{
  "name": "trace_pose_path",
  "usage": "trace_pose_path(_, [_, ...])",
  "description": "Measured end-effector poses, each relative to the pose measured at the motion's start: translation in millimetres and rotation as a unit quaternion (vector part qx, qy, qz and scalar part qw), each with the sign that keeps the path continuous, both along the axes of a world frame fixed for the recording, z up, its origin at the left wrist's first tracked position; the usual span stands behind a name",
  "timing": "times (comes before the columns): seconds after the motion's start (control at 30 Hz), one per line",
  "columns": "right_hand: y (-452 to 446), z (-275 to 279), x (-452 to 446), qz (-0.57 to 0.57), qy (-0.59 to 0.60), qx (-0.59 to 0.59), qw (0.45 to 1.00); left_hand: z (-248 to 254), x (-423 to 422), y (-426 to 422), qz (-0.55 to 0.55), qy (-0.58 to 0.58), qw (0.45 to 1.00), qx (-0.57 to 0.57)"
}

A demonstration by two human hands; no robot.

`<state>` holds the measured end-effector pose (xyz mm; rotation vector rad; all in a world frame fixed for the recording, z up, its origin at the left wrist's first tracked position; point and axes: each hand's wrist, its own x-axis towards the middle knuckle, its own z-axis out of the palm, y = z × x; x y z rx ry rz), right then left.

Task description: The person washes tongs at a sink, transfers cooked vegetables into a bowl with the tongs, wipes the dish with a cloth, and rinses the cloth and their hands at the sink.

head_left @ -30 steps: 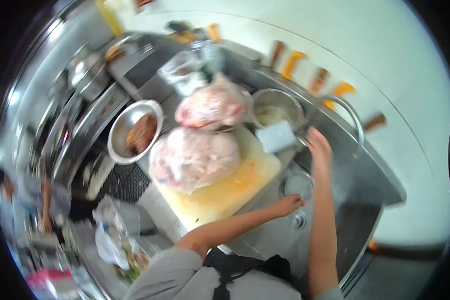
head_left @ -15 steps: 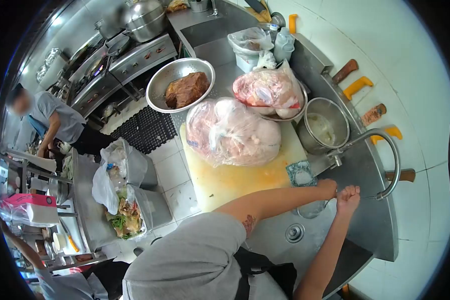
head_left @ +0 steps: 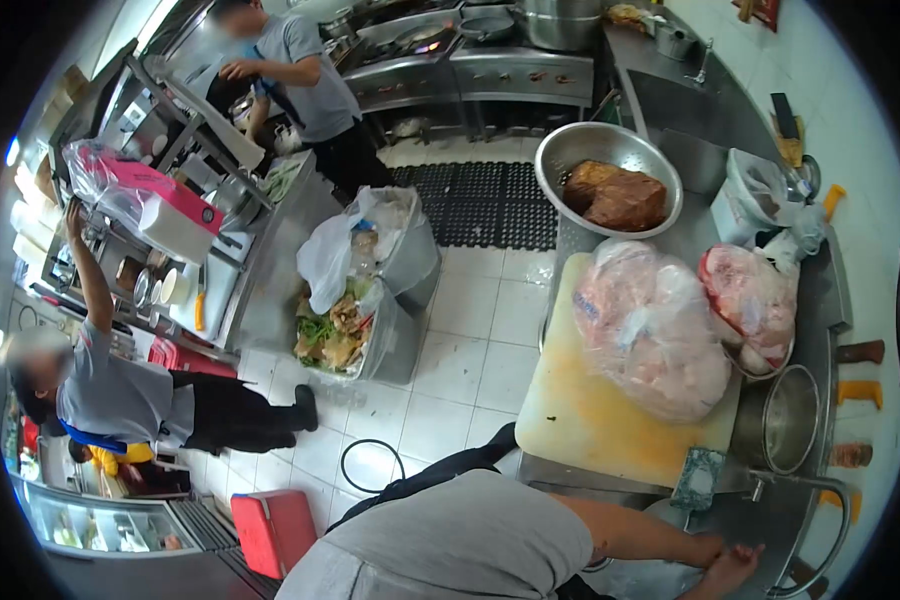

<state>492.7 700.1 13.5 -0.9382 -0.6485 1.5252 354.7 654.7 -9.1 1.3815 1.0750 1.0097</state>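
Observation:
My left hand (head_left: 708, 549) and my right hand (head_left: 735, 569) meet over the sink (head_left: 642, 578), close to the curved faucet (head_left: 848, 520). My right hand's fingers look curled, and what they close on, if anything, is hidden. The fingers of my left hand are mostly covered where the hands overlap. Just beyond them, a green-and-white scouring pad (head_left: 698, 478) lies at the edge of the yellow-stained cutting board (head_left: 570, 420). On that board sits a large clear plastic bag of raw meat (head_left: 660, 335).
A steel colander (head_left: 610, 137) holds browned meat (head_left: 615, 195). Another bag of meat (head_left: 752, 300) and a steel pot (head_left: 790, 418) stand along the wall, near several knives. Two co-workers, one by the stove (head_left: 520, 75), are across the aisle, beside waste bins (head_left: 395, 345).
My view has swung left, so the sink and my hands now sit at the lower right. My hands stay together near the faucet. The co-worker near the stove has raised a hand.

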Motion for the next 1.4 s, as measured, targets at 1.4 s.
trace_pose_path(1.4, [-48,75,-85,-0.166,-0.068,-0.004,0.984,-39,4,-10,-0.032,-0.006,0.998,0.059])
